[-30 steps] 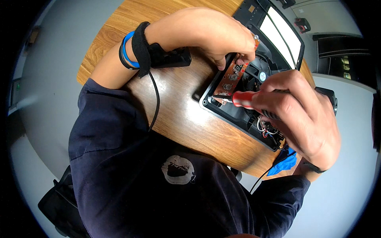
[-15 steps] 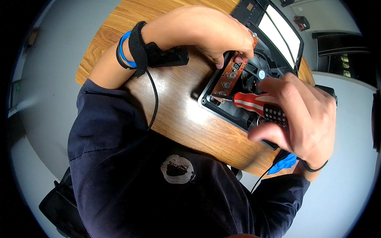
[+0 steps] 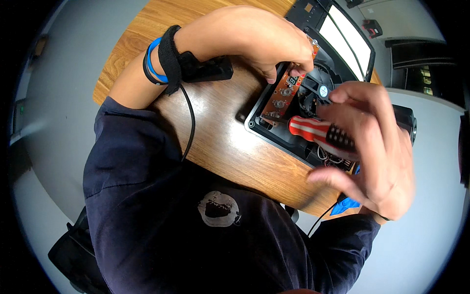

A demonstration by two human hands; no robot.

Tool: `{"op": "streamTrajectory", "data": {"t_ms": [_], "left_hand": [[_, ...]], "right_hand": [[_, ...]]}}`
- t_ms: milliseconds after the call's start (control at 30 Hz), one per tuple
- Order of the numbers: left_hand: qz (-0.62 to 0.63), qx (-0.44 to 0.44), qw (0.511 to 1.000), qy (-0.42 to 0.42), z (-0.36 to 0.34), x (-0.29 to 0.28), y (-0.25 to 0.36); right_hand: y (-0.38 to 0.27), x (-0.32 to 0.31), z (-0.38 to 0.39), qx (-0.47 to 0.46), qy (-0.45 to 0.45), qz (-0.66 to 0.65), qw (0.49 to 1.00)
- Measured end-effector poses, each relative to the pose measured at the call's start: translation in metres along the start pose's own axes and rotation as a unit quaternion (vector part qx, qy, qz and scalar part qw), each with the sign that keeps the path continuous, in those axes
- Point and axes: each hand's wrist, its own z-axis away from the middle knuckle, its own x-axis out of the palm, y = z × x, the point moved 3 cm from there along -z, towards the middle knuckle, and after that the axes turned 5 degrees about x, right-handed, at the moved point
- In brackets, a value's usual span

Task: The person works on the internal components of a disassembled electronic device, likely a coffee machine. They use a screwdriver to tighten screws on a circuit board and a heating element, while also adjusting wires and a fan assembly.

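An orange-brown circuit board (image 3: 281, 100) with small round metal parts and a little display lies along the left side of an open black appliance casing (image 3: 289, 146). My left hand (image 3: 276, 44) reaches over the board's far end, fingers curled on it and thumb at its left edge. A screwdriver (image 3: 313, 130) with a red and white striped, starred handle slants down to the board's near end. Around the rear of its handle is my right hand (image 3: 384, 147), slightly blurred, with thumb and fingers loosened; the handle's end and the contact there are hidden.
Inside the casing sit a black fan (image 3: 316, 85) and bundled wires (image 3: 330, 157). A white-faced panel (image 3: 345, 44) lies beyond it. A blue cloth (image 3: 346, 206) is at the table's right edge. A black device (image 3: 208, 70) with a cable is strapped to my left wrist.
My right hand has turned and its thumb and fingers have spread more around the screwdriver. The handle has rotated, showing different stripes and stars. My left hand stays put.
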Motion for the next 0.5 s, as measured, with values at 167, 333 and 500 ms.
{"op": "streamTrajectory", "data": {"t_ms": [167, 333, 500], "left_hand": [[-0.018, 0.010, 1.000, 0.011, 0.002, 0.005, -0.003], [-0.044, 0.003, 0.999, 0.009, 0.003, 0.006, -0.003], [-0.042, 0.017, 0.999, 0.006, 0.002, 0.005, -0.004]], "right_hand": [[0.005, 0.000, 0.004, -0.001, -0.026, -0.004, 1.000], [0.009, 0.004, 0.007, 0.041, 0.035, 0.005, 0.999], [0.015, 0.006, 0.014, 0.044, 0.067, -0.024, 0.996]]}}
